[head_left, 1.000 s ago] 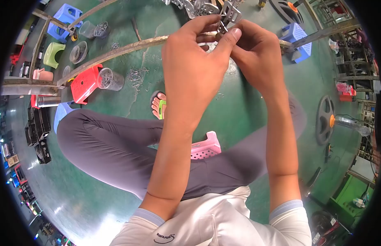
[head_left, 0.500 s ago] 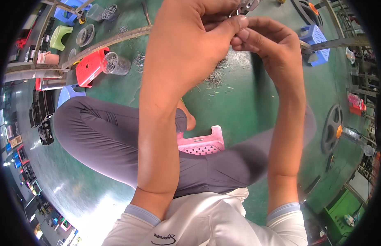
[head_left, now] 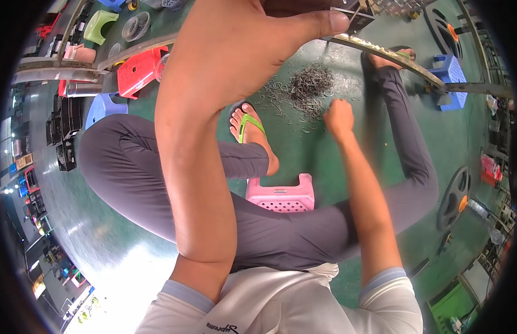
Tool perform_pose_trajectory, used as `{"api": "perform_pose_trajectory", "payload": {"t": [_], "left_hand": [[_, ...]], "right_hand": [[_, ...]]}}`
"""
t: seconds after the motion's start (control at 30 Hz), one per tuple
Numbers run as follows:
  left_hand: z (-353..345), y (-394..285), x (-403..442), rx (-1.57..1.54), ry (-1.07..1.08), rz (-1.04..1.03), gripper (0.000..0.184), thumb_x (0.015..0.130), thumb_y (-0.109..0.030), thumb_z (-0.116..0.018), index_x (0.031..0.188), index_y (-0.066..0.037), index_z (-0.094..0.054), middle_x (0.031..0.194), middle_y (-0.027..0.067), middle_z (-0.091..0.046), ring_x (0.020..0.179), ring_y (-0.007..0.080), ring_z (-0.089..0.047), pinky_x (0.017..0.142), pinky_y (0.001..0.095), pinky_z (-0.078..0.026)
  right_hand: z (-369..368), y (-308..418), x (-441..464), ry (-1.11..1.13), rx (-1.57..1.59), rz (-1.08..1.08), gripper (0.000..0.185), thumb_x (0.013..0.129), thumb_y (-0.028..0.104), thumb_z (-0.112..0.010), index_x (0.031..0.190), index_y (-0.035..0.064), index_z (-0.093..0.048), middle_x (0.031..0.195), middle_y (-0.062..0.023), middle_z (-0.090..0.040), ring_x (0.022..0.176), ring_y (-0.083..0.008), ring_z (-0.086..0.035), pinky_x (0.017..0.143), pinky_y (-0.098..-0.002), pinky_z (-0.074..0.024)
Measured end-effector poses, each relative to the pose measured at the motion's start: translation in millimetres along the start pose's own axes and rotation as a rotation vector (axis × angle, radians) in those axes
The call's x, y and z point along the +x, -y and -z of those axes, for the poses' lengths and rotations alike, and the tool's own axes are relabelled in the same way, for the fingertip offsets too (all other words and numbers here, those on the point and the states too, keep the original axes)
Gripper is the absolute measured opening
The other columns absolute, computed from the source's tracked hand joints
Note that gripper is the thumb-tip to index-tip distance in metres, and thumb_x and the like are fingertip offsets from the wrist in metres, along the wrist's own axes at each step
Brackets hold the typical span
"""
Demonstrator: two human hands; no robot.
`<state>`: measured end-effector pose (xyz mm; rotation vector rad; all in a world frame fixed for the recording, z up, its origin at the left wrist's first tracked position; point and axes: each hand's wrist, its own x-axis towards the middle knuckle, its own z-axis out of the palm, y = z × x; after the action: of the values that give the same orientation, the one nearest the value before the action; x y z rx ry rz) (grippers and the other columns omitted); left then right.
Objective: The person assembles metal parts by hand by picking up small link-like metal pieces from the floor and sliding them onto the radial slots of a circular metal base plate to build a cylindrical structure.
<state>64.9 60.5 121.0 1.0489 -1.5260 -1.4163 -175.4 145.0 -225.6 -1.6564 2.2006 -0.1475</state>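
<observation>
My left hand [head_left: 230, 50] is raised at the top of the view. Its thumb lies against a dark metal block [head_left: 356, 21] and a thin metal pin, while the other fingers curl in shadow behind it; what they grip is hidden. Lower down, my right hand [head_left: 340, 118] is closed, its fingers curled under so that any contents cannot be seen. It is just right of a pile of small bent metal hooks [head_left: 311, 86] that lies on the green floor with loose pieces scattered round it.
A metal frame bar [head_left: 389, 54] crosses above the floor. A pink stool [head_left: 281, 192] stands between my legs. Red [head_left: 137, 72] and blue [head_left: 105, 108] stools are at left, another blue stool [head_left: 450, 83] at right. A tub of metal pieces [head_left: 137, 26] sits at upper left.
My right hand has left my left hand and dropped down beside the hook pile. My left hand has shifted up and left, its thumb now at the dark block. The view has tilted slightly.
</observation>
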Motion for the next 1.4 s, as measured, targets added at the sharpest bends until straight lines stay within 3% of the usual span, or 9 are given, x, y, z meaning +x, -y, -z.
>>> {"api": "perform_pose_trajectory", "payload": {"t": [0.13, 0.33, 0.57, 0.7, 0.83, 0.93, 1.07, 1.2, 1.4], "left_hand": [[-3.7, -2.2, 0.8, -0.017, -0.045, 0.089, 0.039, 0.091, -0.014, -0.087, 0.119, 0.010, -0.075, 0.103, 0.0153, -0.080, 0.094, 0.0142, -0.075, 0.085, 0.0275, -0.060], [-2.2, -14.9, -11.3, -0.039, -0.014, 0.088, 0.037, 0.092, -0.013, -0.085, 0.121, 0.008, -0.075, 0.104, 0.0144, -0.080, 0.094, 0.0128, -0.074, 0.084, 0.0267, -0.060], [3.4, -13.1, -14.0, -0.138, 0.036, 0.140, 0.037, 0.096, -0.012, -0.081, 0.125, 0.009, -0.072, 0.104, 0.0121, -0.080, 0.093, 0.0104, -0.072, 0.083, 0.0248, -0.059], [7.2, -10.6, -11.7, -0.184, 0.087, 0.140, 0.037, 0.097, -0.011, -0.080, 0.126, 0.010, -0.071, 0.103, 0.0109, -0.079, 0.093, 0.0096, -0.071, 0.082, 0.0249, -0.058], [12.3, -10.2, -12.1, -0.206, 0.096, 0.137, 0.037, 0.098, -0.012, -0.079, 0.127, 0.010, -0.070, 0.103, 0.0105, -0.079, 0.093, 0.0092, -0.070, 0.082, 0.0250, -0.057], [14.7, -11.0, -13.3, -0.217, 0.104, 0.143, 0.038, 0.098, -0.012, -0.079, 0.127, 0.011, -0.070, 0.103, 0.0103, -0.078, 0.093, 0.0090, -0.069, 0.082, 0.0251, -0.057], [16.7, -13.2, -16.7, -0.229, 0.098, 0.162, 0.038, 0.099, -0.012, -0.078, 0.127, 0.011, -0.069, 0.102, 0.0100, -0.078, 0.093, 0.0086, -0.069, 0.082, 0.0252, -0.056], [20.9, -4.2, -13.0, -0.288, 0.139, 0.147, 0.037, 0.099, -0.011, -0.077, 0.128, 0.011, -0.069, 0.104, 0.0104, -0.078, 0.095, 0.0090, -0.069, 0.084, 0.0249, -0.056], [21.4, -12.4, -13.6, -0.269, 0.126, 0.166, 0.033, 0.097, -0.010, -0.079, 0.123, 0.009, -0.073, 0.104, 0.0098, -0.079, 0.095, 0.0100, -0.070, 0.084, 0.0251, -0.056]], "right_hand": [[-37.7, 58.5, 3.4, 0.081, 0.302, 0.249, 0.019, 0.086, 0.006, -0.063, 0.103, 0.0024, -0.071, 0.111, -0.0237, -0.068, 0.107, -0.0441, -0.066, 0.093, -0.0547, -0.0543], [-74.3, 84.2, 11.8, 0.209, 0.260, 0.343, 0.033, 0.088, 0.006, -0.064, 0.120, 0.0051, -0.071, 0.124, -0.0227, -0.065, 0.118, -0.0441, -0.063, 0.100, -0.0524, -0.0536], [-86.2, 93.8, 13.7, -0.007, 0.347, 0.344, 0.018, 0.090, 0.011, -0.066, 0.099, 0.0008, -0.077, 0.107, -0.0258, -0.073, 0.099, -0.0498, -0.070, 0.090, -0.0553, -0.0579], [-161.8, 80.3, 39.8, -0.081, 0.352, 0.372, 0.018, 0.087, 0.012, -0.069, 0.093, -0.0029, -0.077, 0.101, -0.0290, -0.074, 0.095, -0.0505, -0.072, 0.089, -0.0543, -0.0591], [-94.6, 125.6, 43.1, 0.174, 0.194, 0.123, 0.022, 0.084, 0.013, -0.072, 0.094, -0.0052, -0.076, 0.100, -0.0328, -0.073, 0.098, -0.0514, -0.071, 0.089, -0.0524, -0.0597], [-95.0, 117.5, 46.2, 0.231, 0.205, 0.172, 0.023, 0.081, 0.013, -0.075, 0.094, -0.0050, -0.076, 0.101, -0.0329, -0.073, 0.099, -0.0513, -0.071, 0.090, -0.0520, -0.0596], [-180.1, 63.5, 56.3, -0.071, 0.504, 0.319, 0.025, 0.080, 0.014, -0.078, 0.096, -0.0052, -0.076, 0.103, -0.0308, -0.074, 0.101, -0.0485, -0.072, 0.092, -0.0522, -0.0587], [-123.5, 71.5, 22.9, -0.037, 0.538, 0.283, 0.026, 0.081, 0.016, -0.078, 0.096, -0.0053, -0.076, 0.103, -0.0294, -0.074, 0.101, -0.0485, -0.072, 0.091, -0.0530, -0.0584], [-71.3, 110.7, 16.7, 0.213, 0.220, 0.065, 0.023, 0.082, 0.013, -0.073, 0.094, -0.0063, -0.075, 0.100, -0.0313, -0.074, 0.099, -0.0508, -0.071, 0.088, -0.0541, -0.0591]]}}
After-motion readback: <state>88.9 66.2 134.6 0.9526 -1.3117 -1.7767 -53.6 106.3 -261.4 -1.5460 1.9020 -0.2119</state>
